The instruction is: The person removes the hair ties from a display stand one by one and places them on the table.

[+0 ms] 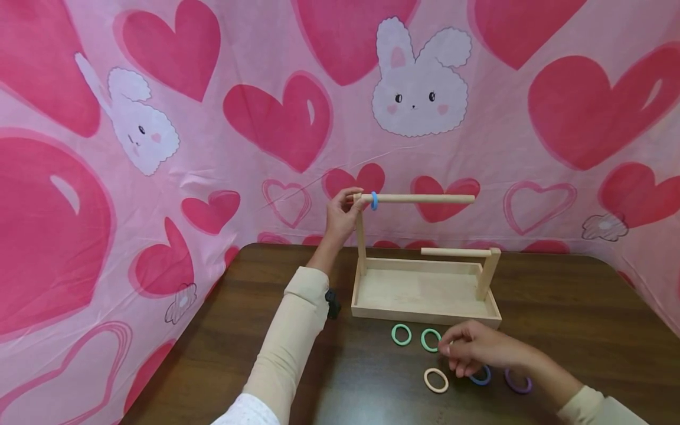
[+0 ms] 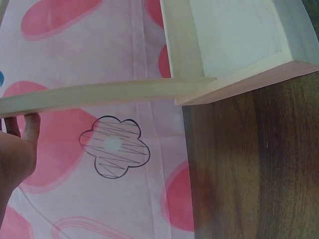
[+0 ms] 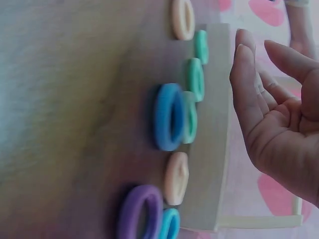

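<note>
At its tall left post, my left hand (image 1: 342,215) grips the top corner of a wooden stand (image 1: 361,248); fingers (image 2: 32,127) show against the post in the left wrist view. A light-blue ring (image 1: 374,200) hangs on the upper dowel (image 1: 425,199) beside that hand. Above the table, my right hand (image 1: 478,345) has bent fingers with nothing between thumb and fingertips, as the right wrist view shows. Around and under it lie a green ring (image 1: 431,340), a beige ring (image 1: 436,381), a blue ring (image 3: 169,117) and a purple ring (image 1: 517,382). It hides some rings from the head view.
The stand's shallow tray (image 1: 425,319) rests on the dark wooden table (image 1: 239,354). A shorter dowel (image 1: 455,252) juts left from the right post (image 1: 487,274). Another green ring (image 1: 401,334) lies near the tray's front. A pink heart-patterned cloth (image 1: 255,53) hangs behind.
</note>
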Tool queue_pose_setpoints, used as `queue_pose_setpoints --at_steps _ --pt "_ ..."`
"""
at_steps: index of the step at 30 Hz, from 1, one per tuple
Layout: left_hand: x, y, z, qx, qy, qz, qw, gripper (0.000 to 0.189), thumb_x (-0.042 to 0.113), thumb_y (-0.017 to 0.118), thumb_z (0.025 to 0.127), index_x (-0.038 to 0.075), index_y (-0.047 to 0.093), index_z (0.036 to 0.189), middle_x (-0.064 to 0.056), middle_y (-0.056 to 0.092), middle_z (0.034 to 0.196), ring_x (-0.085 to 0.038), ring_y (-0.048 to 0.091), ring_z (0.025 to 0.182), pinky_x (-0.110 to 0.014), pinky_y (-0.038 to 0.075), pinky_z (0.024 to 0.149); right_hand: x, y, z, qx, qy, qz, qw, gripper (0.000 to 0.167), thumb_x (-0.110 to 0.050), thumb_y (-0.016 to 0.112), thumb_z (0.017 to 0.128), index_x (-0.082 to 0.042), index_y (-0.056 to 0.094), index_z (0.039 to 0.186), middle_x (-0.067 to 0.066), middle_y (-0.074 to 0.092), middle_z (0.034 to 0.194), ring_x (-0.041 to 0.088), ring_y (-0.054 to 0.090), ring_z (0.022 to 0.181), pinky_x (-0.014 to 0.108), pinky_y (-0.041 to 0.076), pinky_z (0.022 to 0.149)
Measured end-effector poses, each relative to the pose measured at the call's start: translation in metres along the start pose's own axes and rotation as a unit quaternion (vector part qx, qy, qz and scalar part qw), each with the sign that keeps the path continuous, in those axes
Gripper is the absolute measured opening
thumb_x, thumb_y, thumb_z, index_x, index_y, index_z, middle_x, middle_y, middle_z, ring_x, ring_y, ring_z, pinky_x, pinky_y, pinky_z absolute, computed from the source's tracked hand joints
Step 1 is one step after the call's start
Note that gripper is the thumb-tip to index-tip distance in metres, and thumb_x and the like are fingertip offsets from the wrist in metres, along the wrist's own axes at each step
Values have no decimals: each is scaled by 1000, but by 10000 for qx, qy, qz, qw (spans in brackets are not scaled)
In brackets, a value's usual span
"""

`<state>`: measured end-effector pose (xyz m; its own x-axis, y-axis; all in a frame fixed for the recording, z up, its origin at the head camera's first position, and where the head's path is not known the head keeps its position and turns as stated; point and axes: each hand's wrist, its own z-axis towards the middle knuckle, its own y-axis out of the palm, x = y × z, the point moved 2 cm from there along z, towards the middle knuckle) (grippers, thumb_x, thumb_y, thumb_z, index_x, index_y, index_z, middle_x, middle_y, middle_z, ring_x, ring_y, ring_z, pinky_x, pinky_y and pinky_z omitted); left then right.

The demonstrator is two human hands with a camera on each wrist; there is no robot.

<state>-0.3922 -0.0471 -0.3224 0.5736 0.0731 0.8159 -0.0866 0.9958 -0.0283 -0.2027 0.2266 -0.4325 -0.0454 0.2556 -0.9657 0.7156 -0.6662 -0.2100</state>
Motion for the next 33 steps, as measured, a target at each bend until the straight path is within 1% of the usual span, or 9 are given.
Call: queue_pose_setpoints --at_steps 3,7,12,15,18,21,27,30,33 --pt "-1 0 0 18 -13 26 10000 25 2 70 93 -5 67 117 -34 69 106 -3 59 72 -16 51 69 -9 -4 2 75 -220 105 9997 39 -10 52 104 26 51 118 -3 70 83 3 69 71 22 59 62" --pt "-2 1 1 30 31 23 10000 24 1 70 93 -5 67 116 -34 69 105 -2 59 72 -16 51 69 -23 -12 6 289 -467 -24 9985 39 -8 51 105 27 47 120 -3 71 85 3 69 74 25 60 65" --pt "-2 1 2 43 86 -1 10000 23 0 70 93 -7 67 115 -35 69 104 0 59 70 -16 51 68 -39 -20 14 694 -563 -204 9958 37 -8 50 105 24 49 124 -1 70 87 6 71 76 27 62 69" --pt "-2 1 1 46 84 16 10000 23 0 70 93 -6 67 115 -35 68 104 0 58 70 -16 51 68 -48 -21 21 853 -877 -208 9923 36 -7 52 105 24 51 122 -4 71 85 6 71 75 27 62 69" --pt "-3 1 1 39 77 22 10000 24 0 69 93 -6 67 116 -35 68 104 -1 58 70 -16 51 68 -55 -20 29 1047 -1053 -328 9884 34 -7 54 104 22 53 121 -8 71 83 6 70 74 27 62 69" --pt "-3 1 1 38 56 12 10000 24 0 69 93 -6 67 116 -35 68 104 -1 59 71 -16 50 68 -63 -19 37 1320 -1018 -588 9843 33 -9 56 103 19 56 122 -6 71 84 6 71 74 29 62 69" --pt "-3 1 2 62 41 0 10000 24 0 69 93 -6 67 116 -35 69 106 -2 58 72 -16 50 67 -76 -23 53 1842 -1020 -775 9745 32 -10 58 102 15 60 122 7 72 89 7 71 74 28 62 71" --pt "-3 1 2 64 68 -20 10000 24 -1 69 93 -7 67 116 -35 68 105 -1 58 71 -16 50 67 -79 -27 62 1964 -1041 -773 9719 31 -10 59 102 14 61 122 7 72 90 7 72 74 28 62 72" --pt "-4 1 2 71 74 -40 9999 23 -1 69 93 -7 66 115 -36 68 105 0 59 71 -16 50 67 -82 -29 72 2059 -1051 -705 9704 31 -11 60 102 12 61 122 2 73 90 7 72 75 29 62 74"
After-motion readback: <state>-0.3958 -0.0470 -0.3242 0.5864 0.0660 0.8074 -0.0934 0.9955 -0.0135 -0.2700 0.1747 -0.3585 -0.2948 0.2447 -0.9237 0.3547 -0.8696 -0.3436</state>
